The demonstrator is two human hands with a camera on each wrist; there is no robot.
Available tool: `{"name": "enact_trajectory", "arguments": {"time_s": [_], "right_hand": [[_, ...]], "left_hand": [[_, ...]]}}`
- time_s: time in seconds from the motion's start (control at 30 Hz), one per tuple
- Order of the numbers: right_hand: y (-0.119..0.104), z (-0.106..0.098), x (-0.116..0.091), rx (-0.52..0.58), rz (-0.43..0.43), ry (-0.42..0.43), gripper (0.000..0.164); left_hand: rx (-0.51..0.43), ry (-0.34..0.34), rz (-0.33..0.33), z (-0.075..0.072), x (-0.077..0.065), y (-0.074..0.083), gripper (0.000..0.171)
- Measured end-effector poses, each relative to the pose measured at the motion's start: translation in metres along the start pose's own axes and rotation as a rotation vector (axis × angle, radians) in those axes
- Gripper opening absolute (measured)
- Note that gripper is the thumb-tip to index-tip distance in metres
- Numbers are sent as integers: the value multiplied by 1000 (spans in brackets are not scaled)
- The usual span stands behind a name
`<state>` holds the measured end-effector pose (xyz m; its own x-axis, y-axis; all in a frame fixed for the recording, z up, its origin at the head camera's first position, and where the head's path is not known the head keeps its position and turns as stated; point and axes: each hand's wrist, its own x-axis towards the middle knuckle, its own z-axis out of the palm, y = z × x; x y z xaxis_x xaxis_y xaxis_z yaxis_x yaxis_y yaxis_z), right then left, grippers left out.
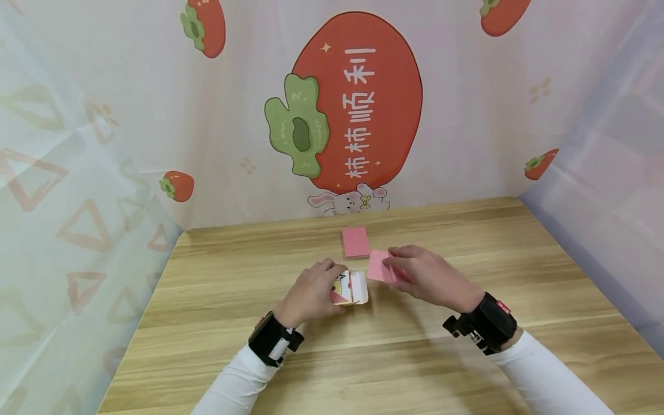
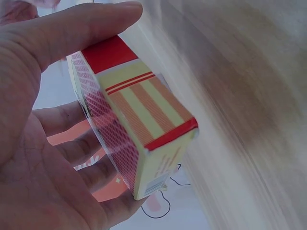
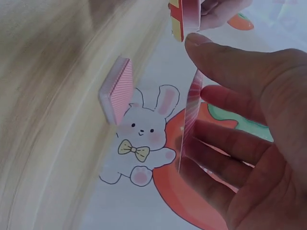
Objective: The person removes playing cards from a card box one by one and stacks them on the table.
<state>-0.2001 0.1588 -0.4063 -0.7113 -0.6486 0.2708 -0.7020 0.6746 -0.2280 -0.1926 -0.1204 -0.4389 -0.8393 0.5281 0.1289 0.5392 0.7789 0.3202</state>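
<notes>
My left hand (image 1: pixel 309 293) grips a playing card box (image 2: pixel 139 108), thumb along one edge and fingers around the other side. Red, cream and striped panels cover the box, and a white flap (image 1: pixel 359 287) stands out from its right end. Just right of it, my right hand (image 1: pixel 433 278) holds a thin piece, one or a few playing cards (image 1: pixel 379 267), with a pink patterned back. In the right wrist view the cards (image 3: pixel 191 115) appear edge-on and slightly bowed between thumb and fingers. A stack of playing cards (image 1: pixel 355 242) lies back-up on the table beyond both hands.
The wooden table (image 1: pixel 218 294) meets a printed cloth backdrop (image 1: pixel 456 115) behind the stack. Cloth side walls stand at the left (image 1: pixel 67 190) and right (image 1: pixel 612 173). Each wrist wears a black strapped camera mount.
</notes>
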Motion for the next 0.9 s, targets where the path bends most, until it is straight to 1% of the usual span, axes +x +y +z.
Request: {"name": "enact_trajectory", "arguments": {"time_s": [0.17, 0.3, 0.4, 0.53, 0.73, 0.9], "right_hand": [[0, 2, 7, 2, 73, 13, 46], [1, 5, 15, -3, 125, 26, 40], [2, 8, 23, -15, 154, 34, 31], [4, 12, 39, -24, 184, 37, 20], [3, 18, 65, -22, 233, 32, 24], [3, 25, 83, -39, 299, 26, 26]], "left_hand": [[13, -23, 1, 4, -2, 0, 76], [30, -47, -3, 8, -4, 1, 78], [37, -68, 0, 11, -4, 3, 79], [55, -99, 23, 16, -5, 8, 81], [121, -110, 84, 23, -7, 16, 80], [124, -139, 119, 26, -10, 23, 76]]}}
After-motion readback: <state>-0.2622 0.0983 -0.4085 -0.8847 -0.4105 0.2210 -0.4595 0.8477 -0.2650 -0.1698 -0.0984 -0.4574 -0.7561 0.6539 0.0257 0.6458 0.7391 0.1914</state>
